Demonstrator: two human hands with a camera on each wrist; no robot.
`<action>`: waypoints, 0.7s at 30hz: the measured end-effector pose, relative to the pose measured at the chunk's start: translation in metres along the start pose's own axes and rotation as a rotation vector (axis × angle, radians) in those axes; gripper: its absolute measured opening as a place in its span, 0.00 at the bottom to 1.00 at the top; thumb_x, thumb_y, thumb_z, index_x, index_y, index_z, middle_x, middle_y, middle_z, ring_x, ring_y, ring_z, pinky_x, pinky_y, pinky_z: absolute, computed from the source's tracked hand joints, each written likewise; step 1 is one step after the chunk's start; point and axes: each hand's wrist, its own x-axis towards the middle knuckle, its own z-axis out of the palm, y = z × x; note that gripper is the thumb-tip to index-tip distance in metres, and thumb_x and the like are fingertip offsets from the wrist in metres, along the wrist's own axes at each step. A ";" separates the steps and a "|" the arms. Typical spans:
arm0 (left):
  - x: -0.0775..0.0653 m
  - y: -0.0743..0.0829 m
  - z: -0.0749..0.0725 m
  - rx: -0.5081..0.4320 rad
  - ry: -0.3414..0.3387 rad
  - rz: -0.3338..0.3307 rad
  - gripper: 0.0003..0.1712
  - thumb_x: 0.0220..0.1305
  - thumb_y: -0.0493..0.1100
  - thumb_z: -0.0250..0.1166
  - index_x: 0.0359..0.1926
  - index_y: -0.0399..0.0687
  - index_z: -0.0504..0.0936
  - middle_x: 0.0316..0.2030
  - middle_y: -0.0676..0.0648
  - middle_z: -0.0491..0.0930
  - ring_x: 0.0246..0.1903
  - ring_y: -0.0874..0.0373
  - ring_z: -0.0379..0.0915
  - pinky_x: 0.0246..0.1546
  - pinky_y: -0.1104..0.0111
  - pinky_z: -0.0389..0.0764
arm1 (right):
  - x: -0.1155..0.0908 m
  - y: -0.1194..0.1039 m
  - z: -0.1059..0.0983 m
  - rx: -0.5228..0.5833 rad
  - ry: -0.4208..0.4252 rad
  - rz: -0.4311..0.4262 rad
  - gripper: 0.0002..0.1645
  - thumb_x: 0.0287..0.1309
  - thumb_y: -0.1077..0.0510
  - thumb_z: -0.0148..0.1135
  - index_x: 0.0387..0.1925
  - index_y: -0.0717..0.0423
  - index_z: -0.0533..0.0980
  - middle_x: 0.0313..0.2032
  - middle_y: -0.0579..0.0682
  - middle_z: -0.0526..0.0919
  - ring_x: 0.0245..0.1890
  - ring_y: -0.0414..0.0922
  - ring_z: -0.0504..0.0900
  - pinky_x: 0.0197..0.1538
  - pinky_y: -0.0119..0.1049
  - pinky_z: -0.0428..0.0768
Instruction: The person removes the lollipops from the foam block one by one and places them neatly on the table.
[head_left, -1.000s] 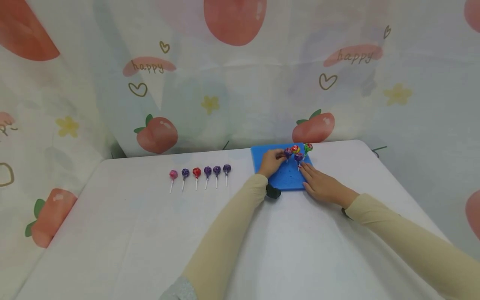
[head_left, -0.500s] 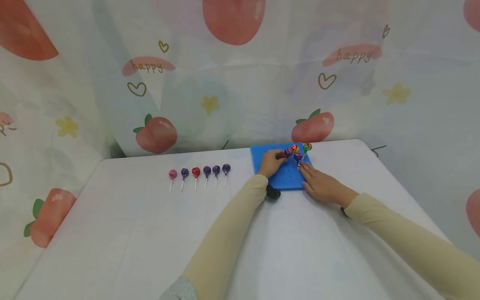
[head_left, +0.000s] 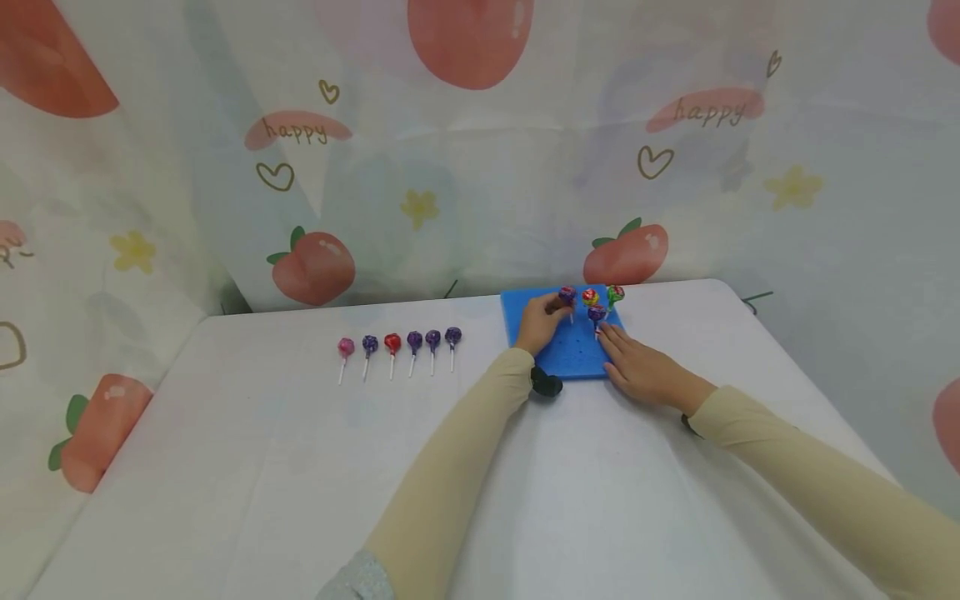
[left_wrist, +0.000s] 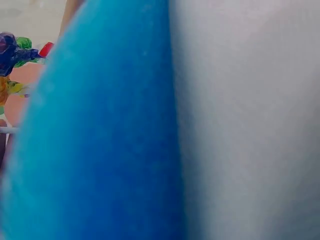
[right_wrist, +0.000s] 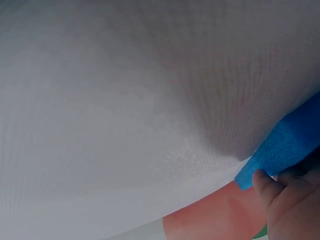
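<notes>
My left hand (head_left: 543,324) pinches a purple lollipop (head_left: 567,295) over the blue foam board (head_left: 555,362), its white stick pointing down. I cannot tell whether the stick tip touches the board. Fingers of my right hand (head_left: 637,367) lie straight along the board's right edge, beside another purple lollipop (head_left: 596,313) standing upright. Behind that one stand a red-and-yellow lollipop (head_left: 590,297) and a green-and-red lollipop (head_left: 615,294). In the left wrist view, the board's side (left_wrist: 115,125) fills the middle. The right wrist view catches fingertips (right_wrist: 265,185) against the board.
Left of the board, several lollipops lie in a row on the white table (head_left: 247,467): a pink one (head_left: 346,347), a red one (head_left: 393,343) and purple ones (head_left: 415,341). Small holes dot the board. A peach-print cloth (head_left: 480,192) hangs behind the table.
The purple lollipop in my left hand has shifted up and slightly left, away from the red-and-yellow one, and more of its stick shows. My right hand has stayed in place.
</notes>
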 end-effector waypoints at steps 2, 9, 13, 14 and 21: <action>-0.001 0.001 -0.001 -0.053 0.017 -0.012 0.12 0.65 0.39 0.59 0.46 0.39 0.82 0.42 0.42 0.84 0.44 0.54 0.80 0.48 0.73 0.78 | 0.000 0.000 0.000 0.005 0.000 0.003 0.35 0.69 0.53 0.43 0.68 0.73 0.51 0.70 0.69 0.48 0.70 0.66 0.49 0.69 0.57 0.55; -0.002 -0.001 -0.004 -0.216 0.079 -0.070 0.13 0.66 0.37 0.56 0.48 0.36 0.79 0.45 0.38 0.82 0.42 0.51 0.83 0.46 0.71 0.81 | 0.001 -0.001 0.001 0.019 -0.007 0.024 0.36 0.69 0.53 0.42 0.68 0.73 0.50 0.71 0.69 0.48 0.70 0.66 0.48 0.69 0.57 0.55; -0.004 -0.002 -0.007 -0.243 0.080 -0.092 0.12 0.65 0.38 0.58 0.46 0.36 0.80 0.45 0.39 0.82 0.41 0.51 0.83 0.44 0.70 0.82 | 0.001 0.000 0.003 0.023 -0.011 0.027 0.36 0.69 0.52 0.42 0.68 0.72 0.50 0.71 0.69 0.48 0.70 0.66 0.48 0.69 0.57 0.55; -0.005 -0.002 -0.007 -0.242 0.077 -0.098 0.12 0.65 0.39 0.58 0.45 0.36 0.80 0.45 0.40 0.82 0.41 0.51 0.83 0.44 0.71 0.82 | 0.001 0.000 0.003 0.023 -0.015 0.031 0.36 0.69 0.52 0.42 0.68 0.72 0.50 0.71 0.68 0.48 0.70 0.66 0.48 0.69 0.57 0.55; -0.011 0.001 -0.016 -0.280 0.042 -0.101 0.13 0.65 0.39 0.59 0.47 0.35 0.79 0.43 0.38 0.81 0.41 0.51 0.83 0.44 0.70 0.82 | 0.001 0.000 0.002 0.026 -0.027 0.034 0.37 0.69 0.52 0.42 0.69 0.72 0.49 0.71 0.68 0.47 0.70 0.66 0.47 0.69 0.57 0.54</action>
